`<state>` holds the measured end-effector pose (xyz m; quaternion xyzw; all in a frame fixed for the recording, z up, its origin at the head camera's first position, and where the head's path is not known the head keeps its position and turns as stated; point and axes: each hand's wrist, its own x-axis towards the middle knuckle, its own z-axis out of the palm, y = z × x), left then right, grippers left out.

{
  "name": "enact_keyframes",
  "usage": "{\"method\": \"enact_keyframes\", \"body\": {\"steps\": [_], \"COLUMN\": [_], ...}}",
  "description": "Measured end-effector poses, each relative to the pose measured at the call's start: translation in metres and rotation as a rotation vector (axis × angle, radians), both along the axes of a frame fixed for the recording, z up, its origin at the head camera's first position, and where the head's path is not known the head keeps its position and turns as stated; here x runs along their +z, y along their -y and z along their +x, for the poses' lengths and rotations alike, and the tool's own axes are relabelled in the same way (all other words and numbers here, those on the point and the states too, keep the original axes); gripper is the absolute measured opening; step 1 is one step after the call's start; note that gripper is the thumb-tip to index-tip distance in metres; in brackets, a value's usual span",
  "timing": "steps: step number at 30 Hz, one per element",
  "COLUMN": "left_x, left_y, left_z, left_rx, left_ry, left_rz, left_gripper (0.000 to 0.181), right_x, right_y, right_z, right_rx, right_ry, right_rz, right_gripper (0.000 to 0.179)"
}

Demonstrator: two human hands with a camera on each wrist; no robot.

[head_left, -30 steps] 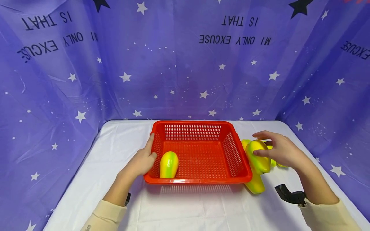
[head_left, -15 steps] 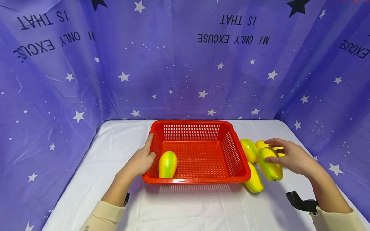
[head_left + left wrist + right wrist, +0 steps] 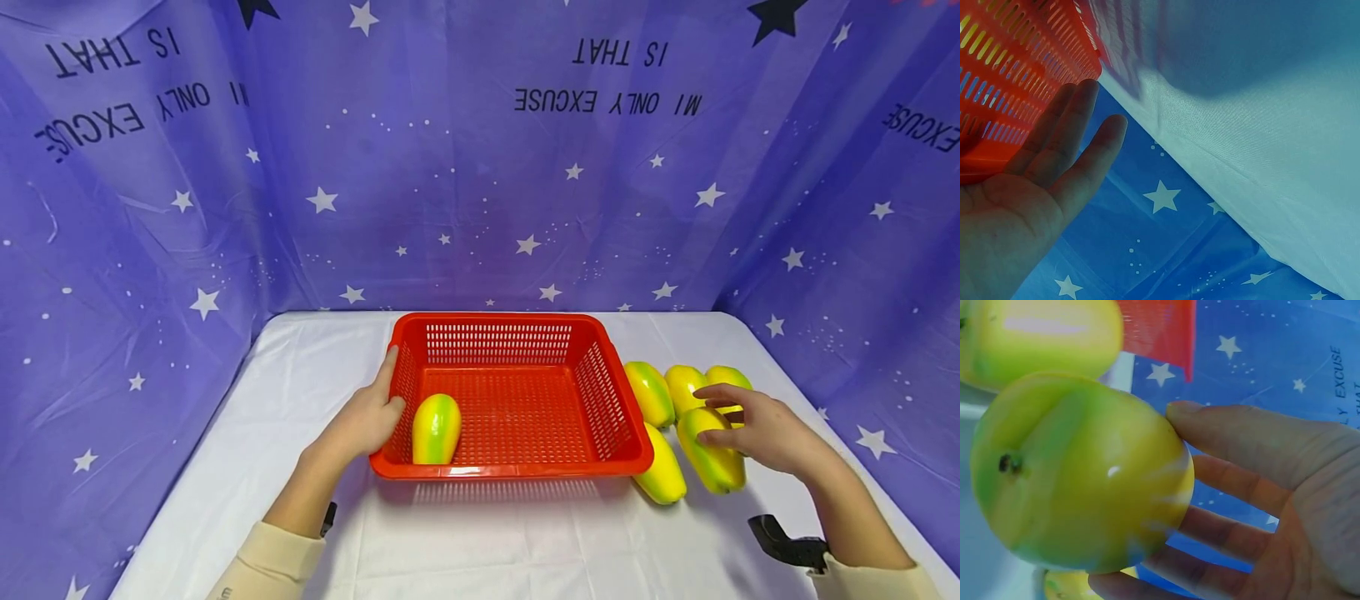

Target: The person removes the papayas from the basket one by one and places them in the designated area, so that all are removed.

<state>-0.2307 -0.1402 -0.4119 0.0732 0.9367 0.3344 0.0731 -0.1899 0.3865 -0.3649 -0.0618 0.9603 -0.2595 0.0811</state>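
My left hand [image 3: 367, 417] rests against the left side of a red plastic basket [image 3: 510, 471], its fingers straight along the outer wall in the left wrist view. One yellow-green papaya [image 3: 437, 429] lies inside, by the basket's near left corner. Right of the basket, my right hand [image 3: 761, 429] holds another papaya [image 3: 711, 454], with thumb and fingers spread around its far end. In the right wrist view this papaya [image 3: 1085, 475] shows its dark stem spot, and the fingertips are partly behind it. The left thumb is out of sight in the left wrist view.
Several more papayas lie right of the basket: one at its back right [image 3: 649, 393], one at its front right corner [image 3: 662, 475], others [image 3: 682, 385] behind the right hand. A white cloth [image 3: 480, 550] covers the table. Purple star-printed curtains [image 3: 480, 167] enclose it.
My right hand has carried its papaya right and toward me, away from the basket and lower, uncovering the papayas behind. The left hand and basket have stayed in place.
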Motion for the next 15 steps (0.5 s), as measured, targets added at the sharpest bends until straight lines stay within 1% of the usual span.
{"method": "enact_keyframes", "body": {"steps": [6,15], "left_x": [0.0,0.0], "left_y": [0.0,0.0], "left_z": [0.0,0.0], "left_rx": [-0.002,0.004], "left_ry": [-0.011,-0.009], "left_rz": [0.005,-0.001], "left_gripper": [0.079,0.079], "right_x": [-0.012,-0.027], "right_y": [-0.004,0.0], "right_z": [0.0,0.0], "right_rx": [-0.029,-0.024], "right_ry": [0.077,0.069], "right_rz": [0.004,0.01], "right_gripper": [0.068,0.064]}}
